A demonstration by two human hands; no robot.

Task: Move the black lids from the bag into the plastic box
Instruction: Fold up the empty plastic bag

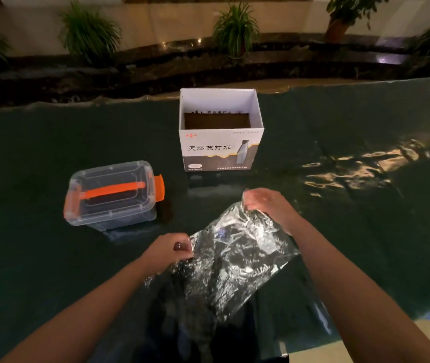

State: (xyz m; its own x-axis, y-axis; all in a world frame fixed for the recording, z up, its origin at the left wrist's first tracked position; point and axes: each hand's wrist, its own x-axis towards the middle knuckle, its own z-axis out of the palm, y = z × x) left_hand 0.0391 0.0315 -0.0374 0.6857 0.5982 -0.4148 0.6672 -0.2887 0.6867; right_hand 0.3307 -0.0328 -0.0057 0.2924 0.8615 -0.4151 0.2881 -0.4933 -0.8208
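Although no black lids can be made out for certain, dark shapes show dimly through the lower part of the clear plastic bag (231, 260), toward the wrists, so I judge none has been moved yet. Both hands pinch the bag's far edge: the left hand (168, 251) has thumb and fingers closed on 1 corner, the right hand (266, 204) has its fingers curled shut on the other. Beyond the left fingers, well apart, the plastic box (111, 195) has its orange-handled cover on, latched, it seems. Past the right fingers stands an open cardboard carton (220, 150). Opening bag and box remains.
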